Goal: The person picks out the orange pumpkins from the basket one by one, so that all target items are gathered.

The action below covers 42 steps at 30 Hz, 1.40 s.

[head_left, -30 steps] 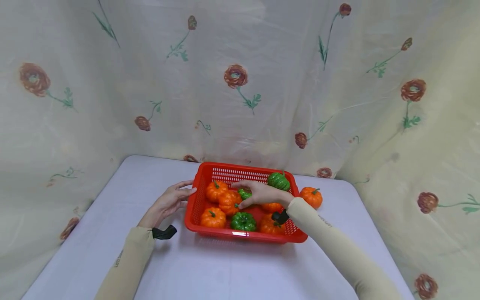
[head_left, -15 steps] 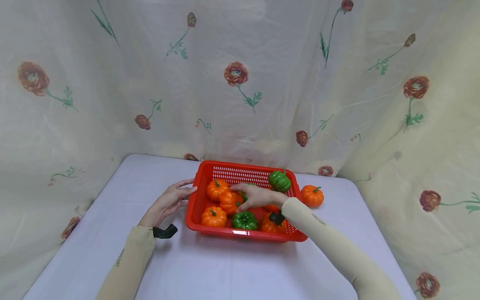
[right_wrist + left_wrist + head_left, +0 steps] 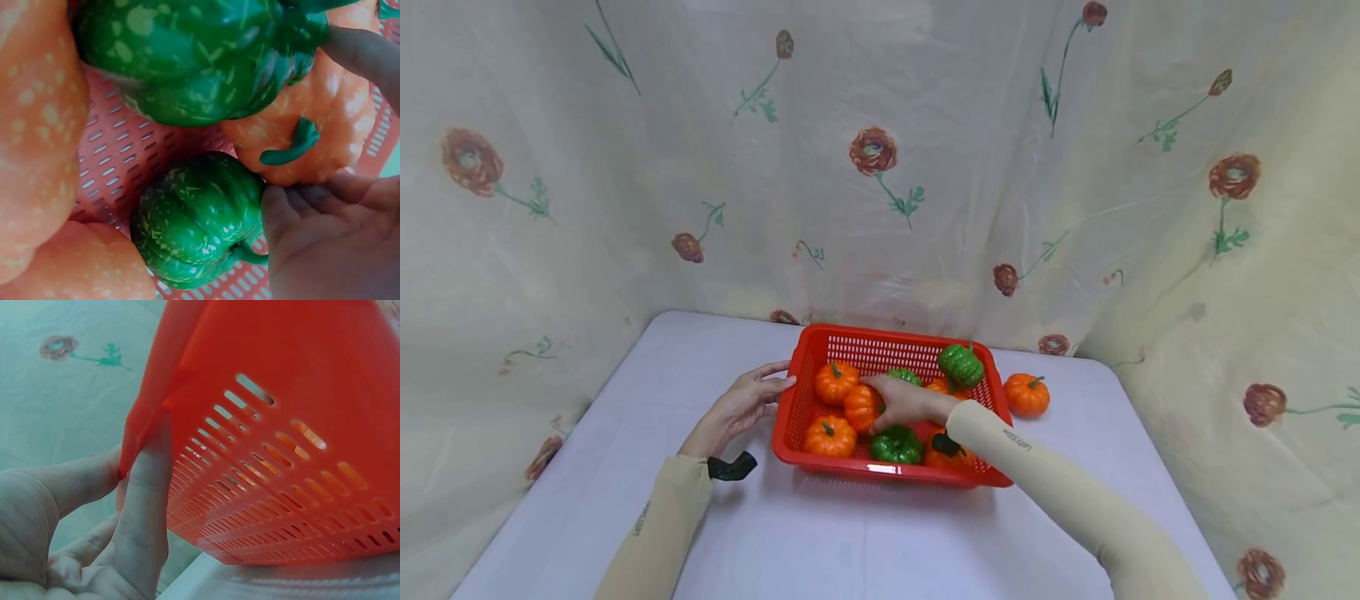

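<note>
A red basket [image 3: 880,331] on the table holds several small orange and green pumpkins. My left hand [image 3: 737,408] pinches its left rim between thumb and fingers [image 3: 145,494], and the rim [image 3: 140,419] runs between them. Inside the basket, my right hand [image 3: 906,402] grips an orange pumpkin [image 3: 859,408]. In the right wrist view, thumb and fingers reach around opposite sides of that pumpkin [image 3: 337,112], near its green stem. A dark green pumpkin [image 3: 897,446] sits just in front of the right hand, and another green one [image 3: 904,377] behind it is partly hidden.
Two more orange pumpkins [image 3: 837,383] [image 3: 830,437] lie at the basket's left. A striped green pumpkin [image 3: 961,365] rests in the back right corner. Outside, an orange pumpkin [image 3: 1027,395] stands beside the right wall. A flowered curtain [image 3: 880,242] hangs behind the table [image 3: 820,542].
My right hand has dropped lower and closed around the orange pumpkin, uncovering more of the green pumpkin behind. My left hand stays at the basket rim.
</note>
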### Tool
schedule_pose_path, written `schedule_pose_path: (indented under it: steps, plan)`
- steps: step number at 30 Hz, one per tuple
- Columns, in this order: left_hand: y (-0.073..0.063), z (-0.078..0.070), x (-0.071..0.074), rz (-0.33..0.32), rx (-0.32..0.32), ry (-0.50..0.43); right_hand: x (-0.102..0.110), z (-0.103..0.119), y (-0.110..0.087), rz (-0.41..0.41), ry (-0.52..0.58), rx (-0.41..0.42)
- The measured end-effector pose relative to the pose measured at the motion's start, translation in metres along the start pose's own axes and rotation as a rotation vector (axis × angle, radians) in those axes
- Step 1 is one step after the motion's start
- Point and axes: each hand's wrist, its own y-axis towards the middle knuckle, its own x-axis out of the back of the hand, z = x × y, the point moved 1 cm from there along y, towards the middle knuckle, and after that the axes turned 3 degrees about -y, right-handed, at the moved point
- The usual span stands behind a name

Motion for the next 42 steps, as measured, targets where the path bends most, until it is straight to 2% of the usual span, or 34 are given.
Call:
schedule_pose_path:
  steps: [6,11,17,19,26,37,42]
  plan:
    - [0.001,0.001,0.0,-0.028,0.007,-0.007,-0.007,0.009,0.003,-0.057,-0.035,-0.059]
    - [0.001,0.002,0.0,-0.018,0.0,-0.009,-0.008,0.011,0.0,-0.103,-0.032,-0.05]
    - [-0.001,0.004,-0.002,-0.009,0.007,0.001,-0.006,0.007,-0.005,-0.091,-0.059,-0.033]
    - [-0.001,0.003,-0.001,-0.01,0.008,-0.005,-0.004,0.006,-0.006,-0.096,-0.042,-0.031]
    - [-0.001,0.001,-0.001,0.006,-0.006,-0.013,0.005,0.001,-0.011,-0.115,0.122,-0.079]
    - [0.0,0.002,0.0,0.003,0.006,-0.004,0.012,-0.004,-0.014,-0.077,0.118,-0.026]
    - [0.001,0.003,0.0,0.005,-0.005,-0.004,0.012,-0.008,-0.015,-0.079,0.159,-0.046]
